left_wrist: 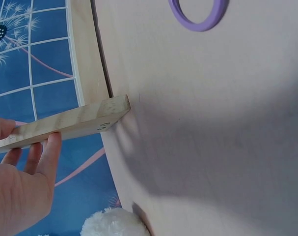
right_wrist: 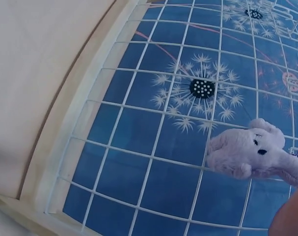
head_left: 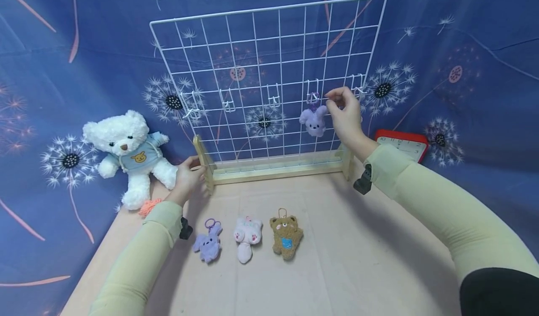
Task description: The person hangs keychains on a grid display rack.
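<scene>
The purple bunny hangs by its ring from a white hook right of centre in the head view, against the wire grid. The right hand is raised just beside it, fingertips pinched together near the bunny's ear or ring; whether they actually grip anything I cannot tell. At the lower left of the grid, the left hand holds the wooden foot of the stand, fingers wrapped behind the flat block.

The likely trouble is the ring sitting only partly on the hook: a careless pull could drag the bunny off. The grid is thin and tall on a narrow wooden base, so a sideways tug might tip it if the left hand slackens.

The bunny is soft, fuzzy plush with floppy ears; the grid is hard, white, coated wire in square cells; the base is pale, smooth-sawn wood. On the beige table below lie a second purple bunny, a pink-pawed plush and a nubbly brown bear. A fluffy white teddy bear sits at the left.
</scene>
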{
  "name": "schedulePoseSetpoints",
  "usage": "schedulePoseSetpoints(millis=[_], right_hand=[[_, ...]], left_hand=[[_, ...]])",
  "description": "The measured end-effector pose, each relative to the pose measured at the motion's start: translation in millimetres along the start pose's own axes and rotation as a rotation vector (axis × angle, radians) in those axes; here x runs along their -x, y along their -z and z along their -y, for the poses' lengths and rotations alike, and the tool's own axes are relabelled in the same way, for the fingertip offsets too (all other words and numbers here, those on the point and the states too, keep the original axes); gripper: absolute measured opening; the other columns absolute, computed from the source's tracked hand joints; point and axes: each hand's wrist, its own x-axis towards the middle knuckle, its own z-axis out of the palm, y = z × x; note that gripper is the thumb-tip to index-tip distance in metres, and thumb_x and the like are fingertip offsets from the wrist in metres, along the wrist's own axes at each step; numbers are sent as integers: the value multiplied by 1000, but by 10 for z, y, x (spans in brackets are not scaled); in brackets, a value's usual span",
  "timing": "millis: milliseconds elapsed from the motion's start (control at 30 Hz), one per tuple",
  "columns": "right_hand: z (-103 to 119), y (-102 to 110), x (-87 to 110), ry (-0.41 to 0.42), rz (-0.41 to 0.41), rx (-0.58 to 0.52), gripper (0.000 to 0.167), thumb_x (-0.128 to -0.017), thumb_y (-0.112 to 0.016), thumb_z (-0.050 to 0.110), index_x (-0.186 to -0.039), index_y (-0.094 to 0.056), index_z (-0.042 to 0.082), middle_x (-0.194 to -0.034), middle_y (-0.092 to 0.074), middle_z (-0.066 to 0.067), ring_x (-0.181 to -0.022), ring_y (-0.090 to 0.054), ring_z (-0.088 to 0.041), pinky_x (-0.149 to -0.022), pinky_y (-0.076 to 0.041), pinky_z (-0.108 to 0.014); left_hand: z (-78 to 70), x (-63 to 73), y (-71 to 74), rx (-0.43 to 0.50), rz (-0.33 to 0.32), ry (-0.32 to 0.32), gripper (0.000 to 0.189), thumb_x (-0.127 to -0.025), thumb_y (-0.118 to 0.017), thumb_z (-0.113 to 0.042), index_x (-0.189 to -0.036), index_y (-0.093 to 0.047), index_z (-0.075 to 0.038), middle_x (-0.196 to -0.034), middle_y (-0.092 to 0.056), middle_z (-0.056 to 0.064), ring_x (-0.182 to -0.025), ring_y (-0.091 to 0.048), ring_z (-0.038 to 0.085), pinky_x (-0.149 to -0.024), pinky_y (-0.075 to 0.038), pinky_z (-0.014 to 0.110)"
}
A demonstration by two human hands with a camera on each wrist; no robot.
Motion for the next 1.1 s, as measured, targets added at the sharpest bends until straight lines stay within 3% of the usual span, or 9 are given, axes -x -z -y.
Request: schedulePoseSetpoints(millis=[167, 333, 400, 533, 667, 900, 1100], right_hand=[[55, 27, 109, 11, 11, -43, 16, -102, -52, 0, -115, -59, -5, -100, -56, 3, -92, -48, -8, -80, -41, -22], [159, 33, 282, -12, 26, -53, 19, -100, -49, -6, -115, -55, -16, -104, -57, -18, -90, -49, -7, -81, -42, -19], [138, 30, 337, -31, 26, -79, 19, -99, -50, -7, -114, -55, -17, -106, -58, -24, -88, -50, -7, -80, -44, -19], [-15, 24, 424, -74, 54, -149, 18, -99, -55, -6, -114, -58, -15, -103, -63, -20, -87, -57, -9, -77, -49, -17], [-150, 8, 510, -95, 136, -174, 20, -101, -58, -1, -117, -62, -12, -105, -68, -20, -90, -65, -11, -80, -53, -18], [-251, -99, 708, -144, 327, -123, 23, -99, -66, 2, -119, -66, -9, -113, -70, -21, -94, -66, -7, -86, -55, -18], [-346, -277, 954, -179, 448, 46, 20, -97, -70, 5, -113, -69, -7, -109, -71, -20, -95, -66, -26, -80, -55, -22]], left_hand=[[8, -5, -9, -3, -2, -4, 52, -102, -59, -5, -152, -44, -1, -144, -51, 26, -127, -54, 37, -102, -54, 35], [6, 5, -10, 0, -3, -1, 52, -102, -58, -5, -152, -43, -1, -145, -50, 27, -129, -54, 38, -103, -53, 36], [-1, 10, -9, 2, -4, 1, 52, -102, -58, -5, -152, -43, -1, -145, -50, 27, -129, -54, 38, -103, -53, 37], [-10, 9, -11, 4, -5, 2, 52, -102, -59, -5, -152, -44, -1, -145, -50, 26, -129, -54, 38, -103, -53, 38], [-12, 5, -15, 9, -3, 6, 52, -102, -59, -6, -152, -44, -1, -145, -50, 26, -129, -54, 38, -103, -54, 38], [-12, 21, -13, 17, 11, 3, 53, -102, -58, -5, -153, -42, -1, -145, -49, 27, -129, -53, 37, -104, -53, 40], [-4, 15, 4, -2, 11, -13, 53, -102, -58, -5, -153, -42, 0, -144, -50, 27, -128, -54, 38, -102, -54, 36]])
